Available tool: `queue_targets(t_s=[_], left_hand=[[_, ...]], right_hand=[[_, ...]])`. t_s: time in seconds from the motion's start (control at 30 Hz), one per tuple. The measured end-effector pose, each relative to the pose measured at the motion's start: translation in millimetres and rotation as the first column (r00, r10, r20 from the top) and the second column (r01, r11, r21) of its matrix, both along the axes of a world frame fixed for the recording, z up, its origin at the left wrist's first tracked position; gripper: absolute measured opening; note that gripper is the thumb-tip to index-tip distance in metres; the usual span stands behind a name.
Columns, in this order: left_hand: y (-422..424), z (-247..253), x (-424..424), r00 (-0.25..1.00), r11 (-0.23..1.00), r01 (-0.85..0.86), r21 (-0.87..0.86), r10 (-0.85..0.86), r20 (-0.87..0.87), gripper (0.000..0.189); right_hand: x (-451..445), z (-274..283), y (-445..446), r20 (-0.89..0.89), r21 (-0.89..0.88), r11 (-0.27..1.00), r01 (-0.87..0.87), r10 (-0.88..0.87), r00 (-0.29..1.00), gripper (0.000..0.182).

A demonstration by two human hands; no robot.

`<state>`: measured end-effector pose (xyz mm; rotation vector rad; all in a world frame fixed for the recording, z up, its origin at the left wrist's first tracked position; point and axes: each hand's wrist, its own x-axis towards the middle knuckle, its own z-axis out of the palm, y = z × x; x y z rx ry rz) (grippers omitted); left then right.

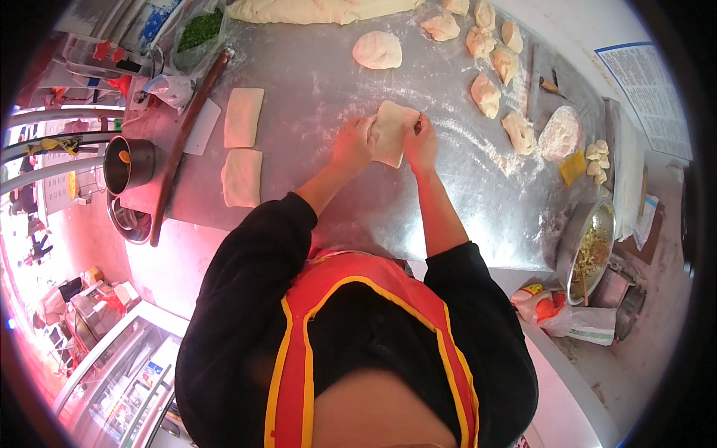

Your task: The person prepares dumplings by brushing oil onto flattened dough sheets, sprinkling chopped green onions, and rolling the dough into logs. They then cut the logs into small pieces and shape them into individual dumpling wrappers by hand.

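Observation:
Between my two hands lies a flat oblong piece of dough (390,134) on the metal worktop (313,185). My left hand (354,141) grips its left edge, fingers curled. At its right edge, my right hand (420,144) pinches the dough between thumb and fingers. Two rectangular dough pieces, one upper (243,118) and one lower (242,178), lie one behind the other to the left. A round flattened dough piece (378,50) rests beyond my hands. Several rough dough lumps (485,96) are spread at the right, near streaks of loose flour.
A long wooden rod (187,140) lies along the left side, beside a metal pot (128,164). At the right are a metal bowl of chopped filling (591,252), a yellow scraper (572,168) and a floured dough mound (560,133). A large dough slab (319,10) lies at the far edge.

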<state>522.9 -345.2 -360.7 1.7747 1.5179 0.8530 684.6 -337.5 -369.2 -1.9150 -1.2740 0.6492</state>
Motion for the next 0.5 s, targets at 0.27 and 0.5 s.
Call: queue_targets(t_s=[0.27,0.5], left_hand=[[85.4,25.9,19.6,0.998,0.865,-0.023,-0.502,-0.006,-0.056,0.031],[50.0,70.5,-3.7,0.891,0.877,0.434,-0.205,-0.452,-0.049,0.034]], right_hand=[[21.4,27.4,57.1,-0.253,-0.375,0.89,-0.259,0.171,0.952,0.031],[7.4,66.9,-21.3,0.153,0.084,0.824,-0.561,0.545,0.824,0.04]])
